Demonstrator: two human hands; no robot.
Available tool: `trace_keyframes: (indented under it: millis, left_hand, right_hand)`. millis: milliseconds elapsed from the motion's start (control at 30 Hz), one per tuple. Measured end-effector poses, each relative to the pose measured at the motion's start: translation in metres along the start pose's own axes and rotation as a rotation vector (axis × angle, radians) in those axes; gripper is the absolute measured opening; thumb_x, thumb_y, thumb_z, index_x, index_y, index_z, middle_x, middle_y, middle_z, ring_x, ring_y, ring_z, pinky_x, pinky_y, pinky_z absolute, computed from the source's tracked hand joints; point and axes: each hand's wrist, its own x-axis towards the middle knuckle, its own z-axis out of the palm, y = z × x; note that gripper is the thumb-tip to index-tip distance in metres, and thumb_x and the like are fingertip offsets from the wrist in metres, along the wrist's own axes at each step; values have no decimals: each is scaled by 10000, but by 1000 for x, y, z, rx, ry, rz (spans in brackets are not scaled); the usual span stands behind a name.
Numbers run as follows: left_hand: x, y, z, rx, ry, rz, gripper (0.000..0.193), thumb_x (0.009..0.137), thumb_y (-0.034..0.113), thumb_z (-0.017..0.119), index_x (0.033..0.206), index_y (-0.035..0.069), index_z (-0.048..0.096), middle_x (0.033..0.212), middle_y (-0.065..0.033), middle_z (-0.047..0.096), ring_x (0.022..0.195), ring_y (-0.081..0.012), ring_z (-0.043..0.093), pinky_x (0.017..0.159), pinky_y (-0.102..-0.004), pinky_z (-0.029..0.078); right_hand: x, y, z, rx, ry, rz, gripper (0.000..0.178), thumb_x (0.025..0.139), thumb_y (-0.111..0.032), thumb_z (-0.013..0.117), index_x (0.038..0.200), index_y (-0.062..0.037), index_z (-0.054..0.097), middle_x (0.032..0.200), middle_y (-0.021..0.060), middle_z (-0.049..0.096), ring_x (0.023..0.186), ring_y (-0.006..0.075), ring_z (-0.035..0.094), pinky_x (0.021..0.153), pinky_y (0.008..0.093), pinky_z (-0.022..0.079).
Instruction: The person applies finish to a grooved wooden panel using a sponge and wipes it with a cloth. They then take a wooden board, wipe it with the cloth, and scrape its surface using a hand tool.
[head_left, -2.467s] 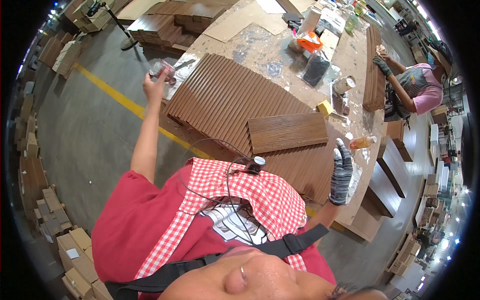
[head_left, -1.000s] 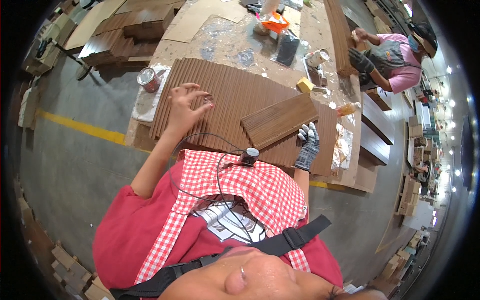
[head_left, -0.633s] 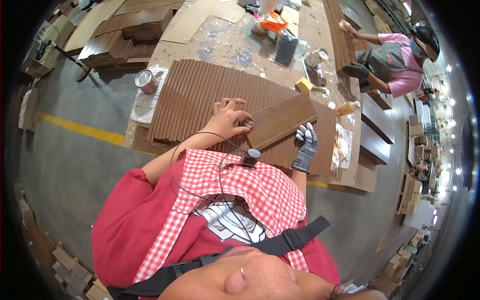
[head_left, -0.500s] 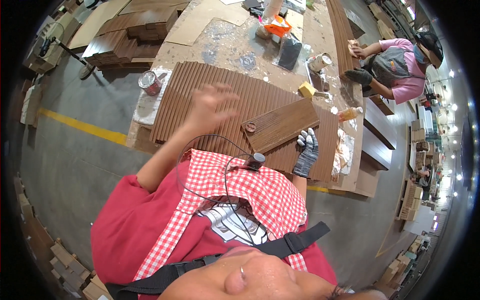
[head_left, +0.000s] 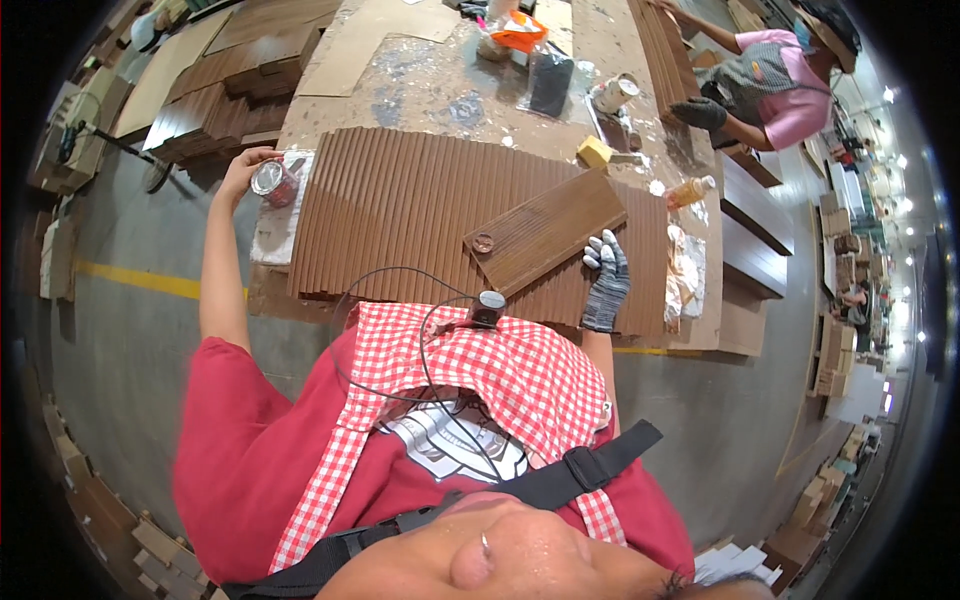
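My bare left hand (head_left: pixel 247 170) is stretched out at the table's far left corner. Its fingers reach past the far side of a red paint can (head_left: pixel 273 183); the can partly hides the thumb side, and whether it is gripped does not show. My right hand (head_left: pixel 606 283), in a grey knit glove with white fingertips, rests palm up with loosely curled fingers at the near right edge of a brown wooden board (head_left: pixel 560 225). That board lies slantwise across a row of brown slats (head_left: pixel 390 210). A small round brown piece (head_left: pixel 484 243) sits on the board's left end.
Beyond the slats lie a yellow sponge (head_left: pixel 594 152), a dark plastic-wrapped pack (head_left: pixel 549 80) and a white pot (head_left: pixel 615 92). At right stand a small amber bottle (head_left: pixel 690 191) and crumpled paper (head_left: pixel 686 275). A co-worker (head_left: pixel 775 90) handles a long board (head_left: pixel 665 60).
My left hand has swung from above the slats out left to the paint can. My right hand stays by the board. The co-worker's bare hand has moved farther up the long board.
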Motion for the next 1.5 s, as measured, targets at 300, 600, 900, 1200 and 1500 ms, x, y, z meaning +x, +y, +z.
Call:
trace_keyframes:
  millis: [300,600,900,1200,1500]
  left_hand:
    - [20,-17,-4,-174,-110,-7,118,795,85,670,905,48,693,1359,-116,461,1177,-185,494,980,-311,368]
    - [42,-4,13,16,-205,56,399,693,47,699,1067,60,561,1012,-8,535,940,-121,478,827,-252,401]
    - [33,-45,3,-100,-17,93,283,844,87,636,1100,-32,614,1045,-70,651,933,-135,605,845,-269,473]
    - [23,-85,5,-47,125,-42,150,831,85,625,949,13,685,802,7,635,684,-77,568,620,-221,451]
    - [44,-147,-33,-699,203,-13,228,888,137,624,1065,-8,627,1019,-63,649,909,-166,631,788,-296,520]
  right_hand:
    - [4,2,-7,21,-11,6,278,935,-31,510,1198,45,556,971,139,640,763,124,591,627,207,498]
    - [0,-13,4,-42,57,29,271,939,-14,492,1194,62,544,961,124,592,757,124,536,615,201,463]
    - [12,13,-27,128,-60,-8,251,940,-51,512,1167,37,571,965,133,636,758,121,583,647,212,507]
    - [7,13,-33,81,-77,-56,258,939,-53,510,1174,34,570,984,127,636,786,121,593,682,214,517]
    - [5,20,-15,155,-141,-81,267,945,-86,516,1182,22,574,973,130,654,809,135,624,695,222,531]
